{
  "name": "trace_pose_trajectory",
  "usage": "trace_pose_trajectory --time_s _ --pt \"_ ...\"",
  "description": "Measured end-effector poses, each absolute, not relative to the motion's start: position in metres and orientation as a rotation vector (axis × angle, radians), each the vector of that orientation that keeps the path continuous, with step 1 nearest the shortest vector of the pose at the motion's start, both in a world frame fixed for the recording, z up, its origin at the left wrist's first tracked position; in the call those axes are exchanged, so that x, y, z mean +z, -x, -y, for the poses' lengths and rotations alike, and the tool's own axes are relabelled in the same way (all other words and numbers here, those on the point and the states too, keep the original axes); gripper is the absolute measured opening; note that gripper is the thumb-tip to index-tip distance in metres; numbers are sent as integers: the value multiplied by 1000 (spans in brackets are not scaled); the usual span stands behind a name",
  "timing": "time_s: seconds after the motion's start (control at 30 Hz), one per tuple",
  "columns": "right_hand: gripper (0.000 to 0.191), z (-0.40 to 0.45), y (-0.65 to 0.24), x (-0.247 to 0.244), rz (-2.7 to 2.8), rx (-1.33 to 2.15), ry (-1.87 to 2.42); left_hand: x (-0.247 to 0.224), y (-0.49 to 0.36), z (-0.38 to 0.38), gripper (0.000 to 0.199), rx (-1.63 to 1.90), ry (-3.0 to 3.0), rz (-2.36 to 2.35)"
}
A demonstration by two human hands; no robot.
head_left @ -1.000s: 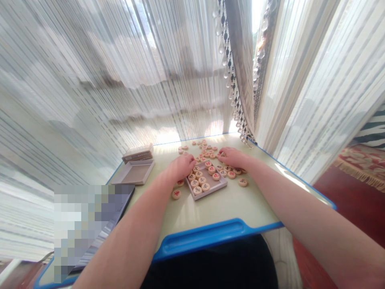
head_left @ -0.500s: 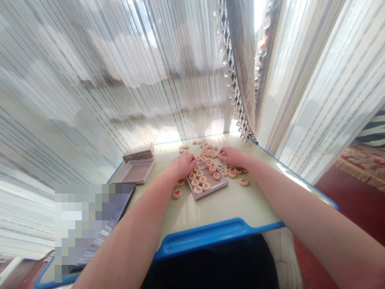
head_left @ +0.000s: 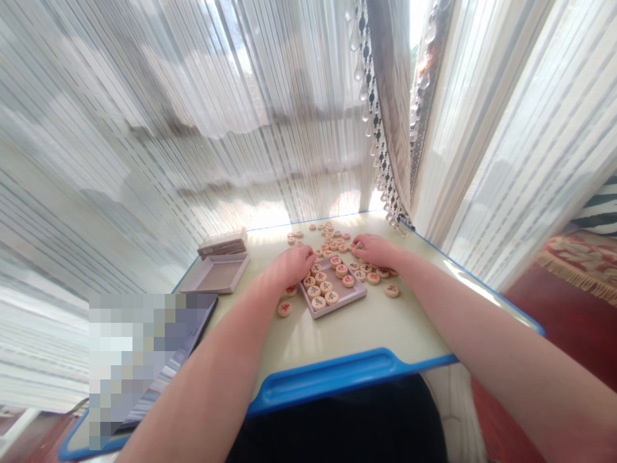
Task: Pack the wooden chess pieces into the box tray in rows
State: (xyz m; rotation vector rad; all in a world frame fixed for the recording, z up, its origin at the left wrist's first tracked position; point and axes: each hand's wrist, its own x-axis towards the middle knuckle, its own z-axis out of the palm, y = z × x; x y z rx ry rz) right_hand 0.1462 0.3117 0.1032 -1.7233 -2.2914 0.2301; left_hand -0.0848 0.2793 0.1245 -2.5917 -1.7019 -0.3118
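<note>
A shallow open box holds round wooden Chinese chess pieces with dark and red characters, mostly along its left side. My left hand is at the box's far left corner, its fingers curled together; what they hold, if anything, is hidden. Beyond the box's far right side, my right hand has its fingers bent down around a chess piece among the loose ones. Near that hand lie several dark and red pieces, one a black-marked piece. A red-marked piece rests left of the box.
More loose pieces are scattered towards the table's far edge. At the left stand an empty box lid, a flat box and a partly blurred tablet-like object. The table has a blue rim; curtains hang behind it.
Both hands keep nearly the same places, with only slight finger movement on the left. The whole view has shifted a little; the pieces in the box look unchanged.
</note>
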Motion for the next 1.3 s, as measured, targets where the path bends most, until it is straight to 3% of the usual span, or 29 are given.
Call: trace_pose_trajectory --time_s 1.3 --pt "32 -311 -146 103 2295 196 1701 122 86 -281 30 -351 2592 1707"
